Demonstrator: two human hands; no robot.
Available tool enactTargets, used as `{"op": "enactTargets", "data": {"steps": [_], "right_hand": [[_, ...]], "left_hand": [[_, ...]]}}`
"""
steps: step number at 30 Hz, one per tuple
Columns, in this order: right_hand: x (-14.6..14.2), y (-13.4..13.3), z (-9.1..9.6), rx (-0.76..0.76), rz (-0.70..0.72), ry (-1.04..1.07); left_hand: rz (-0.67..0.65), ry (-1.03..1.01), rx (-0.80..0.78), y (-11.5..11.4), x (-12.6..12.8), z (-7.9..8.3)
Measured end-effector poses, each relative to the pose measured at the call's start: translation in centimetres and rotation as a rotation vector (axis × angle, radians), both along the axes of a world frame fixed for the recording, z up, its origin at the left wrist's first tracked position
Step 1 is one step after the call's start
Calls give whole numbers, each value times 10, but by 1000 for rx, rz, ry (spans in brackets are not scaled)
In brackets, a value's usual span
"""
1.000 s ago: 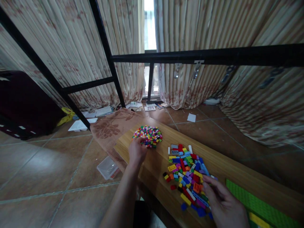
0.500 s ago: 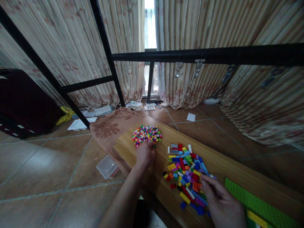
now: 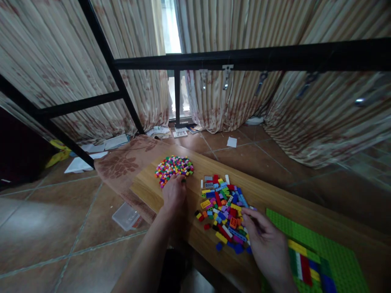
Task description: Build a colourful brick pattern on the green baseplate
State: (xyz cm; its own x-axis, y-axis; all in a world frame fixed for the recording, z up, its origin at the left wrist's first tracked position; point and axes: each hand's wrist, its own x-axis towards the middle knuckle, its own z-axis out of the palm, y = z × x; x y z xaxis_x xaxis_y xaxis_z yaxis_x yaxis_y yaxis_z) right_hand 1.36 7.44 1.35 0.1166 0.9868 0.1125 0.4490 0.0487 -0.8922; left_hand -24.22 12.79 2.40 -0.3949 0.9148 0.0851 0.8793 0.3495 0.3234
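My left hand (image 3: 174,194) is at the near edge of a round pile of tiny multicoloured bricks (image 3: 174,166), its fingers curled together. A dark green bit shows by its fingertips; whether it is gripped is unclear. At the right side of a heap of larger mixed bricks (image 3: 224,207), my right hand (image 3: 269,246) has thumb and forefinger drawn together. Whatever is between them is hidden. Right of that hand lies a green studded baseplate (image 3: 317,240), with a block of yellow, red, white, blue and green bricks (image 3: 305,266) on its near part, partly covered by the hand.
The wooden board (image 3: 146,179) rests over a brown patterned cloth (image 3: 122,156). A clear plastic lid or box (image 3: 126,216) is on the tiled floor at left. Black metal bars (image 3: 244,59) cross in front of curtains (image 3: 220,101). Papers (image 3: 231,142) lie on the floor.
The view has turned right, so everything sits further left and more of the baseplate with its bricks shows. Both hands stay by the same piles, with little finger movement.
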Motion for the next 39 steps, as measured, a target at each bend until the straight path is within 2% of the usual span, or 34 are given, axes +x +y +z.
{"op": "enactTargets", "data": {"steps": [15,20,24,32,39], "right_hand": [[0,-1,1,-21,27,14],[-5,-3,3,64,64,-22],[-12,-5,5,153,151,-68],[-24,-9,2,226,333,-294],[-35,-13,-4,259,349,-514]], "left_hand": [[6,76,-11,0,2,-2],[10,88,-27,0,3,-2],[-2,72,-20,-1,9,-2],[-123,-43,-19,-7,26,-3],[-264,-249,0,-9,31,0]]}}
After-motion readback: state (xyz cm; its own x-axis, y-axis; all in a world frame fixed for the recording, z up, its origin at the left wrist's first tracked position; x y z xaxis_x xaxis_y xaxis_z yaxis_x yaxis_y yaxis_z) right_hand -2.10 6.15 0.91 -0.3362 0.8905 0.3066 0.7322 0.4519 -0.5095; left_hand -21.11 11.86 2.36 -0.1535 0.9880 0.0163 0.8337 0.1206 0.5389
